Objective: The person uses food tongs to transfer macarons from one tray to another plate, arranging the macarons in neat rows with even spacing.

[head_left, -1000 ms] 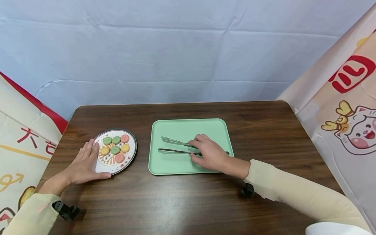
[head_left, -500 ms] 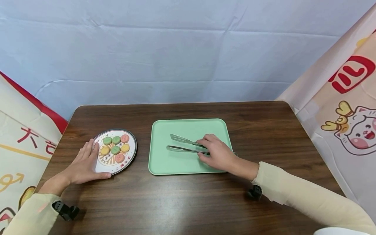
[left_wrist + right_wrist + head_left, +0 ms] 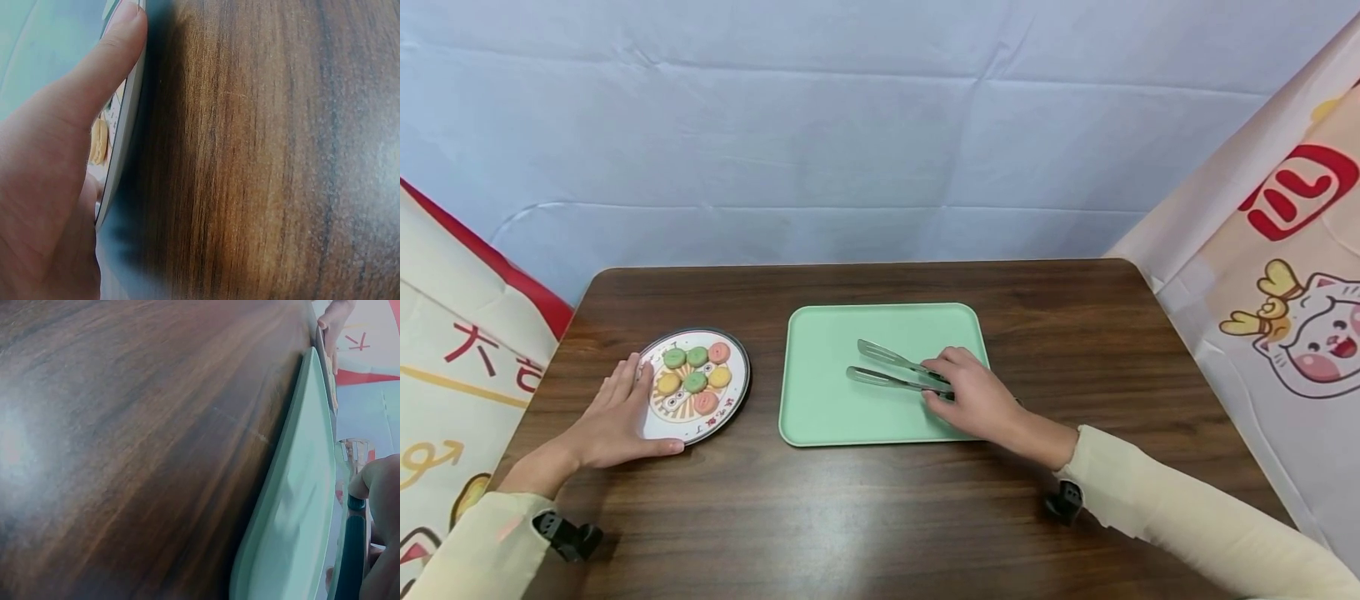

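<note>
My left hand (image 3: 613,421) rests at the left side of a round patterned plate (image 3: 662,428), fingers straight and spread along its rim. In the left wrist view the thumb (image 3: 112,59) lies along the plate's edge. Several macarons (image 3: 696,382) in green, yellow and pink lie on this plate. Over the right half of a pale green tray (image 3: 820,412), my right hand (image 3: 976,402) grips metal tongs (image 3: 886,356) by their dark handle (image 3: 351,556). The tips of the tongs point left, spread apart, with nothing between them. My hand hides the rear end of the tongs.
A dark wood-grain table (image 3: 760,500) carries the plate on the left and the tray in the middle. Behind the table hangs a pale blue cloth (image 3: 850,167). Printed cloths (image 3: 1285,333) hang at both sides.
My right hand has moved to the right across the tray with the tongs, their tips following. The left hand, plate and macarons have stayed put.
</note>
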Demonstrator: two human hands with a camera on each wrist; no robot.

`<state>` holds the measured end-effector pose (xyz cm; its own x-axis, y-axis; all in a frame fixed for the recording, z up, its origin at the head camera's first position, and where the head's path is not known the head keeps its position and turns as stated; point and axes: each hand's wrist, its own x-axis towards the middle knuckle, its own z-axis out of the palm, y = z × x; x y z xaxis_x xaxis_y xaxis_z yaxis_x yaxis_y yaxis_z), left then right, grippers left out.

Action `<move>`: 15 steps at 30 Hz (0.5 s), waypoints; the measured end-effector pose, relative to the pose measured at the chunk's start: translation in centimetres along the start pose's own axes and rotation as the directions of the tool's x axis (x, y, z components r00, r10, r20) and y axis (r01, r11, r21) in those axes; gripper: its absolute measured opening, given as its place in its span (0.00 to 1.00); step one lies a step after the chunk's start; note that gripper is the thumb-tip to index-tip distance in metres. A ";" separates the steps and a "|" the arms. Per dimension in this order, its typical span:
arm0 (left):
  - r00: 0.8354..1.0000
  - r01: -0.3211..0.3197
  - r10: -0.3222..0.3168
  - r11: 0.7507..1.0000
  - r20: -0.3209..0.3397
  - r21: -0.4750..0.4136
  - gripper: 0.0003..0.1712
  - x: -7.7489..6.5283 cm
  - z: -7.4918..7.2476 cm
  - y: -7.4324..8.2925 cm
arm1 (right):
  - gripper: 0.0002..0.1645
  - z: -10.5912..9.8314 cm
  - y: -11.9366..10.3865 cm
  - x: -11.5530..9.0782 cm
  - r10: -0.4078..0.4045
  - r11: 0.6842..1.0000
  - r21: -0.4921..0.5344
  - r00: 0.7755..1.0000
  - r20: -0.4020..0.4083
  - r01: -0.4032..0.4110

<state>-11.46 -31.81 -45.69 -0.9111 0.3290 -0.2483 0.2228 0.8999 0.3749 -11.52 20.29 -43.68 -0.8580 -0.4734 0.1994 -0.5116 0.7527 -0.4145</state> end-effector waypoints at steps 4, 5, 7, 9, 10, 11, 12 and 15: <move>1.000 0.006 -0.006 1.000 0.005 0.001 0.79 0.1 0.0 0.0 | 0.22 -0.1 0.4 -0.3 0.014 1.000 0.000 1.000 -0.006 -0.014; 1.000 0.007 -0.007 1.000 0.006 0.003 0.79 0.0 0.0 0.0 | 0.22 -0.2 0.4 -0.4 0.016 1.000 0.000 1.000 -0.007 -0.016; 1.000 0.006 -0.006 1.000 0.007 0.008 0.79 0.0 0.1 0.0 | 0.22 -0.3 0.6 -0.5 0.018 1.000 0.000 1.000 -0.015 -0.018; 1.000 0.004 -0.004 1.000 0.006 0.011 0.79 0.0 0.1 0.0 | 0.21 -0.4 0.8 -0.6 0.021 1.000 0.003 0.999 -0.024 -0.021; 1.000 0.003 -0.003 1.000 0.004 0.012 0.79 0.0 0.0 0.0 | 0.21 -0.4 0.9 -0.7 0.023 1.000 0.004 0.999 -0.028 -0.023; 1.000 0.001 -0.001 1.000 0.003 0.014 0.79 0.0 0.0 0.0 | 0.21 -0.5 1.0 -0.8 0.024 1.000 0.003 0.999 -0.033 -0.024; 1.000 0.002 -0.002 1.000 0.003 0.013 0.79 0.0 0.0 0.0 | 0.21 -0.5 1.1 -0.8 0.025 1.000 0.002 0.999 -0.035 -0.025; 1.000 0.003 -0.003 1.000 0.003 0.010 0.79 0.0 0.0 0.0 | 0.22 -0.6 1.5 -1.1 0.032 0.999 -0.004 0.999 -0.037 -0.032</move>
<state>-11.49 -31.78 -45.67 -0.9106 0.3276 -0.2522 0.2239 0.9035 0.3653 -11.37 22.22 -43.94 -0.8751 -0.4320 0.2183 -0.4839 0.7693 -0.4171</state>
